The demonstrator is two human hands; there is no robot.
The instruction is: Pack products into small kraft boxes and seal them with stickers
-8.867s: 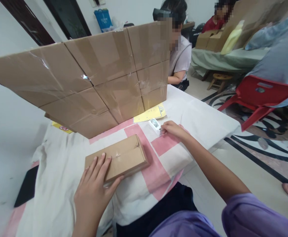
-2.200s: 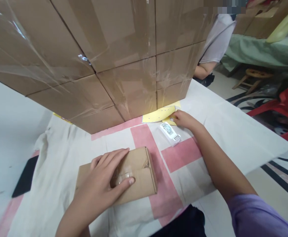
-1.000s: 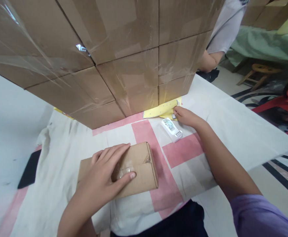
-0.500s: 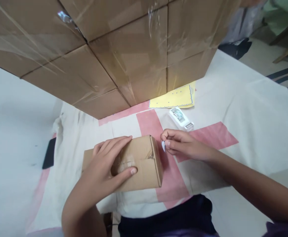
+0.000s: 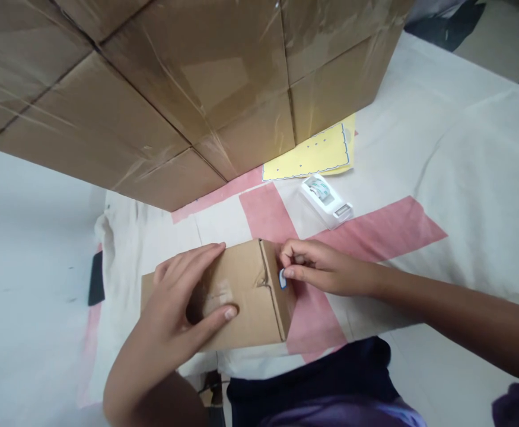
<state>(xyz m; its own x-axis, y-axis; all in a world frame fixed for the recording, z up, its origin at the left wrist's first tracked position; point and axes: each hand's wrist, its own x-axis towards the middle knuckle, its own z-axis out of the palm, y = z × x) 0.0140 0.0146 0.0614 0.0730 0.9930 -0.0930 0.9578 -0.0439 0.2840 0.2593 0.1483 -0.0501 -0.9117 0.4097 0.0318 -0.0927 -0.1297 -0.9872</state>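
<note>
A small brown cardboard box [image 5: 248,302] lies on the cloth in front of me, with a torn crease near its right edge and clear tape on its top. Spread over its left part, my left hand [image 5: 183,296] holds it, fingers at the far edge and thumb on the top. Between thumb and fingertips my right hand [image 5: 317,267] pinches a small white sticker [image 5: 282,279] with a blue border. The sticker is at the box's right end face; whether it is stuck down I cannot tell. Beyond my right hand lies a white tape dispenser [image 5: 325,198] with a roll inside.
A tall stack of taped cardboard boxes [image 5: 223,89] stands at the back, close beyond the small box. Yellow sheets [image 5: 312,155] with blue edging lie at its foot. A white and pink cloth [image 5: 268,213] covers the table. A dark object [image 5: 96,279] is at the left edge.
My right hand has moved slightly left, bringing the sticker to the end face of the box. My left hand stays on the box. The camera view has shifted a little.
</note>
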